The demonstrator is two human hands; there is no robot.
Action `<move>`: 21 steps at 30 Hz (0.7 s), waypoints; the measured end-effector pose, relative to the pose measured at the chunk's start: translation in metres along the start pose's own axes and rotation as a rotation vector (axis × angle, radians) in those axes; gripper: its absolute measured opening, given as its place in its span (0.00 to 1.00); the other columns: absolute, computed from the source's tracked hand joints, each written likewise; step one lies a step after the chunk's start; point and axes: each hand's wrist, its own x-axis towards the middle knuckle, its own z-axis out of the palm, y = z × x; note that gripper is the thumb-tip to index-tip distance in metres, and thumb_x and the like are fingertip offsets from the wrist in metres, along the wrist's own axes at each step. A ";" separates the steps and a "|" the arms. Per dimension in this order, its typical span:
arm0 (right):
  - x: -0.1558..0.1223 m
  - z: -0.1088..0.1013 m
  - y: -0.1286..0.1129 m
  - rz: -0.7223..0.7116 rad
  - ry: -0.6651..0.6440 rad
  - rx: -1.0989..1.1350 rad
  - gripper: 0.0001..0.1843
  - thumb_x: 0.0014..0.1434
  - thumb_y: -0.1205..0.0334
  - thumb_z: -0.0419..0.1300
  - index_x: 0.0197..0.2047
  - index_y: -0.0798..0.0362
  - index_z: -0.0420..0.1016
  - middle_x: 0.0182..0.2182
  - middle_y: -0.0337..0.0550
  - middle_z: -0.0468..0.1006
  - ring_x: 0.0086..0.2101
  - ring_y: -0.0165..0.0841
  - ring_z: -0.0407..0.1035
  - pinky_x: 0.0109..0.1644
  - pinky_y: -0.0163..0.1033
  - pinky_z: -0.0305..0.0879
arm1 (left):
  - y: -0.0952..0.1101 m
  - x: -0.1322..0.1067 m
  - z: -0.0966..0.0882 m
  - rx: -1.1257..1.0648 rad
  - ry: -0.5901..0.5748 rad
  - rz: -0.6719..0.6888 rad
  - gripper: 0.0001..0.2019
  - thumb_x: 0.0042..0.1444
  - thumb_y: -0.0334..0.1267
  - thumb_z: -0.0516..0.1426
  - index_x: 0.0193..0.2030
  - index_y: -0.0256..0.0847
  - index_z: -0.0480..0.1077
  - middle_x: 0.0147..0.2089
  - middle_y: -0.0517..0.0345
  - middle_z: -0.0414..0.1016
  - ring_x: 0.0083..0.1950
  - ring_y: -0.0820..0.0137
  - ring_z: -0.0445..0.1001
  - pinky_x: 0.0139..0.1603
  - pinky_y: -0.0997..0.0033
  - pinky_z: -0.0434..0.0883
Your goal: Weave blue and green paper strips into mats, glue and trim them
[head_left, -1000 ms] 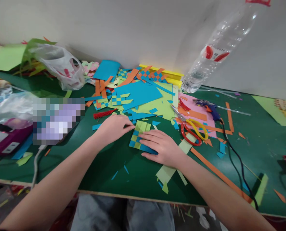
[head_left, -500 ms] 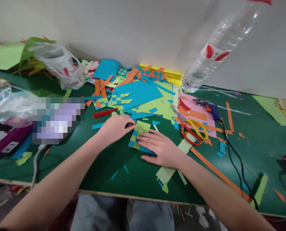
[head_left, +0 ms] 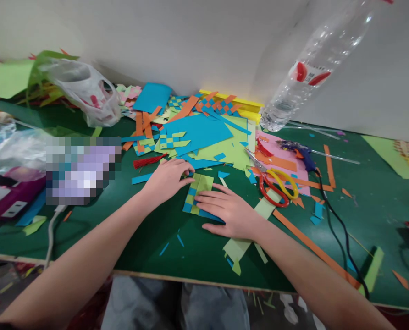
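Observation:
A small piece of woven paper point(head_left: 190, 201) in green and blue checks lies on the dark green table. My right hand point(head_left: 221, 208) rests flat over its right side, fingers stretched out and covering part of it. At the upper left corner is my left hand point(head_left: 166, 181), its fingers bent and its thumb at the paper's edge; the fingertips' exact contact is hard to see. A pale green paper strip point(head_left: 239, 250) lies partly under my right wrist. A red tassel point(head_left: 147, 161) is just beyond my left hand.
Red-and-yellow-handled scissors point(head_left: 273, 185) and a blue glue gun point(head_left: 302, 156) with a black cord lie to the right. Coloured sheets point(head_left: 204, 133) and strips are heaped behind. A tall plastic bottle point(head_left: 304, 78) stands at the back right, a plastic bag point(head_left: 87, 96) at the back left.
My left thumb and forefinger have parted slightly at the woven paper's upper left corner. My right hand stays pressed on the paper, almost unmoved.

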 end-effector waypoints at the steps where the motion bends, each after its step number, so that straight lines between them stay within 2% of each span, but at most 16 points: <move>1: 0.000 0.000 0.000 0.001 0.001 0.001 0.24 0.66 0.51 0.52 0.59 0.56 0.68 0.57 0.50 0.72 0.61 0.37 0.62 0.68 0.53 0.50 | 0.000 0.000 -0.001 -0.003 -0.002 0.002 0.09 0.61 0.41 0.56 0.44 0.40 0.71 0.45 0.52 0.76 0.45 0.61 0.72 0.47 0.60 0.65; 5: -0.001 0.001 0.000 0.001 0.003 0.003 0.24 0.65 0.52 0.53 0.59 0.57 0.68 0.57 0.49 0.72 0.61 0.36 0.61 0.69 0.53 0.50 | 0.004 -0.002 -0.002 0.007 0.024 0.008 0.09 0.62 0.39 0.54 0.45 0.39 0.71 0.45 0.51 0.76 0.47 0.60 0.72 0.48 0.59 0.64; 10: 0.001 0.000 0.000 0.019 0.041 0.071 0.24 0.63 0.52 0.56 0.58 0.56 0.68 0.56 0.49 0.73 0.60 0.38 0.63 0.69 0.54 0.49 | 0.008 -0.005 -0.002 0.022 0.032 0.068 0.10 0.62 0.42 0.54 0.45 0.42 0.71 0.45 0.53 0.76 0.49 0.59 0.72 0.50 0.58 0.63; 13: 0.004 -0.011 -0.005 0.074 0.205 0.270 0.16 0.62 0.57 0.58 0.52 0.53 0.71 0.53 0.49 0.76 0.56 0.37 0.67 0.66 0.53 0.55 | 0.007 -0.005 -0.002 0.046 0.013 0.099 0.10 0.61 0.43 0.56 0.45 0.42 0.71 0.46 0.52 0.75 0.50 0.58 0.71 0.50 0.58 0.63; 15: 0.004 -0.023 -0.014 0.118 0.333 0.491 0.08 0.62 0.62 0.58 0.45 0.50 0.72 0.49 0.46 0.78 0.51 0.34 0.71 0.60 0.49 0.65 | 0.007 -0.005 -0.003 0.052 0.003 0.113 0.11 0.61 0.44 0.55 0.46 0.41 0.71 0.46 0.52 0.75 0.50 0.59 0.71 0.50 0.59 0.63; 17: 0.002 -0.038 -0.027 0.158 0.400 0.711 0.03 0.63 0.61 0.56 0.40 0.47 0.70 0.44 0.44 0.81 0.45 0.33 0.74 0.50 0.46 0.72 | 0.009 -0.005 -0.004 0.051 -0.002 0.132 0.12 0.62 0.45 0.54 0.46 0.41 0.71 0.47 0.52 0.74 0.51 0.59 0.70 0.50 0.59 0.63; 19: -0.003 -0.050 -0.043 0.178 0.406 0.777 0.10 0.65 0.51 0.53 0.34 0.46 0.66 0.36 0.43 0.82 0.38 0.35 0.77 0.44 0.46 0.74 | 0.011 -0.006 -0.004 0.055 -0.001 0.156 0.16 0.62 0.49 0.53 0.49 0.41 0.70 0.48 0.51 0.73 0.53 0.59 0.69 0.52 0.59 0.62; 20: -0.007 -0.052 -0.052 0.161 0.385 0.719 0.17 0.65 0.45 0.48 0.31 0.45 0.64 0.30 0.42 0.82 0.35 0.35 0.77 0.40 0.45 0.74 | 0.012 -0.006 -0.004 0.060 -0.003 0.173 0.18 0.62 0.51 0.53 0.51 0.41 0.69 0.50 0.51 0.72 0.53 0.59 0.68 0.52 0.58 0.62; 21: -0.011 -0.052 -0.061 0.152 0.333 0.576 0.21 0.66 0.43 0.44 0.27 0.45 0.62 0.27 0.42 0.81 0.33 0.34 0.77 0.39 0.43 0.74 | 0.013 -0.006 -0.003 0.068 -0.002 0.188 0.20 0.62 0.52 0.53 0.53 0.41 0.68 0.51 0.50 0.71 0.55 0.58 0.67 0.53 0.58 0.62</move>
